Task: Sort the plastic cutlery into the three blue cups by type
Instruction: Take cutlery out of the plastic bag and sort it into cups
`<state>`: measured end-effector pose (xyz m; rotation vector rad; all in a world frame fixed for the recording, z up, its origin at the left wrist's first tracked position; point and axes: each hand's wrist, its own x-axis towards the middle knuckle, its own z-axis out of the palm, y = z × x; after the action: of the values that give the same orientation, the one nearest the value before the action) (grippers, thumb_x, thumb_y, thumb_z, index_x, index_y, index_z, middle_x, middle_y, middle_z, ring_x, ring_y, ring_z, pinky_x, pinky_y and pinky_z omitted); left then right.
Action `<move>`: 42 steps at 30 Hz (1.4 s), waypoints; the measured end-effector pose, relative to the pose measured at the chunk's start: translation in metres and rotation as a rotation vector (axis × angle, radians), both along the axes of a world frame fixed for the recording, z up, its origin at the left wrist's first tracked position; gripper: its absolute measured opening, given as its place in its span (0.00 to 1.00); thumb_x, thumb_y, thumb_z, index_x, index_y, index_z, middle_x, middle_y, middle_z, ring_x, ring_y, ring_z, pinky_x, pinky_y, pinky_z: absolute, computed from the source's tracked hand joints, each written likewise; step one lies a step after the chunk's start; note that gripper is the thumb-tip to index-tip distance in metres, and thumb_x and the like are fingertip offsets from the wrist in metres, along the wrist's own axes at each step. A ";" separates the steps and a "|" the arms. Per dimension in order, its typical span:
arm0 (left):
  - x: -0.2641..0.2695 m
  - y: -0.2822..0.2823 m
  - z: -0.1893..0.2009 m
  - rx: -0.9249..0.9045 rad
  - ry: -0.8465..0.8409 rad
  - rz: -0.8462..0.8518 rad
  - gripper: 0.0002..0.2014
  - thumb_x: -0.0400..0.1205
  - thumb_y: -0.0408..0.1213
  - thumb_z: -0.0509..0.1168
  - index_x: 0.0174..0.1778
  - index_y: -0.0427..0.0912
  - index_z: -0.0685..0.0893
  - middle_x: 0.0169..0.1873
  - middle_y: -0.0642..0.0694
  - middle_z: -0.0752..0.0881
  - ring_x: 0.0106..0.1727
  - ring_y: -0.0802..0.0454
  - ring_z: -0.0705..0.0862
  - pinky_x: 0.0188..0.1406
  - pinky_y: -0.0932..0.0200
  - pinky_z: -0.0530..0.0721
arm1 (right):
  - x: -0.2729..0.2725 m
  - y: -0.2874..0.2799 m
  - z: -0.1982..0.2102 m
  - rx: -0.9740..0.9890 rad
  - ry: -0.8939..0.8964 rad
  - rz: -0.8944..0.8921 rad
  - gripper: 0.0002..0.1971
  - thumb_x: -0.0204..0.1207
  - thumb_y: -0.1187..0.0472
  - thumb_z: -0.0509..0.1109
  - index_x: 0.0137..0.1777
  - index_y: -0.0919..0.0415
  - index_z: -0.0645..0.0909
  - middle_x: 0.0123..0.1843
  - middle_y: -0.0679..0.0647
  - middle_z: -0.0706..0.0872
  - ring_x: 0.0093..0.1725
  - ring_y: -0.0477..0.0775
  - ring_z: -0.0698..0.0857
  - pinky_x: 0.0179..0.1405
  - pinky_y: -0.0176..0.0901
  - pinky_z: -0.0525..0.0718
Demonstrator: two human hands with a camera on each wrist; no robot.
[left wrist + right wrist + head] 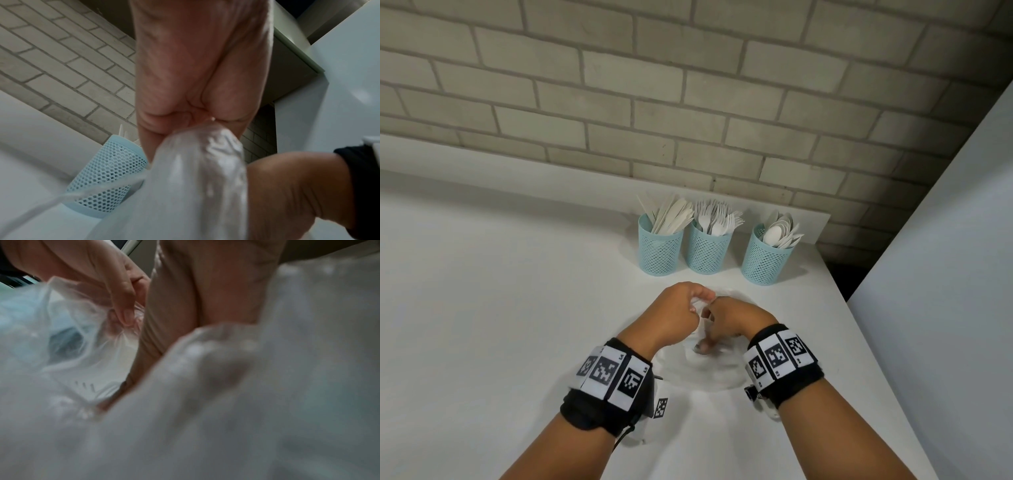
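Three blue mesh cups stand in a row near the wall. The left cup holds knives, the middle cup holds forks, and the right cup holds spoons. In front of them a clear plastic bag lies crumpled on the white table. My left hand pinches the bag's upper edge. My right hand curls round the film just beside it, thumb pointing down. In the wrist views the bag fills the foreground, and what it contains is hidden.
The white table ends at a drop on the right, beside a tall white panel. A brick wall and a low white ledge run behind the cups. Bare table stretches to the left.
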<state>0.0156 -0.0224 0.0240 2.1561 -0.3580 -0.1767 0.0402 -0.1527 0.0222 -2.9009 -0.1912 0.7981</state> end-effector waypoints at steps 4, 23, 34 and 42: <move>0.000 0.000 0.000 0.004 0.009 -0.006 0.26 0.77 0.17 0.53 0.66 0.43 0.80 0.67 0.49 0.80 0.72 0.56 0.75 0.62 0.73 0.67 | 0.000 -0.004 0.002 0.070 -0.018 0.006 0.23 0.63 0.47 0.81 0.54 0.55 0.79 0.49 0.47 0.84 0.48 0.50 0.82 0.49 0.43 0.81; 0.005 0.008 -0.002 0.000 0.033 0.086 0.25 0.77 0.17 0.53 0.64 0.45 0.81 0.67 0.49 0.80 0.66 0.53 0.78 0.54 0.69 0.74 | -0.004 -0.012 0.023 0.032 -0.004 0.166 0.11 0.79 0.59 0.66 0.33 0.53 0.75 0.31 0.44 0.78 0.31 0.43 0.77 0.27 0.32 0.68; 0.006 0.020 0.004 0.010 0.090 0.116 0.24 0.77 0.17 0.53 0.62 0.40 0.82 0.64 0.45 0.82 0.59 0.53 0.79 0.52 0.68 0.73 | -0.008 -0.045 0.040 0.535 0.091 0.165 0.12 0.79 0.67 0.66 0.40 0.49 0.84 0.44 0.48 0.89 0.48 0.44 0.83 0.60 0.42 0.74; 0.002 0.011 0.009 -0.075 0.056 -0.057 0.16 0.78 0.35 0.68 0.63 0.47 0.83 0.63 0.53 0.76 0.67 0.56 0.73 0.66 0.61 0.70 | 0.005 -0.032 0.051 1.373 0.097 -0.208 0.09 0.80 0.73 0.59 0.50 0.70 0.82 0.41 0.57 0.91 0.45 0.51 0.91 0.51 0.40 0.88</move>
<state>0.0174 -0.0110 0.0327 2.0637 -0.3877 -0.2517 0.0457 -0.1843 0.0732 -1.5495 -0.2712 0.4475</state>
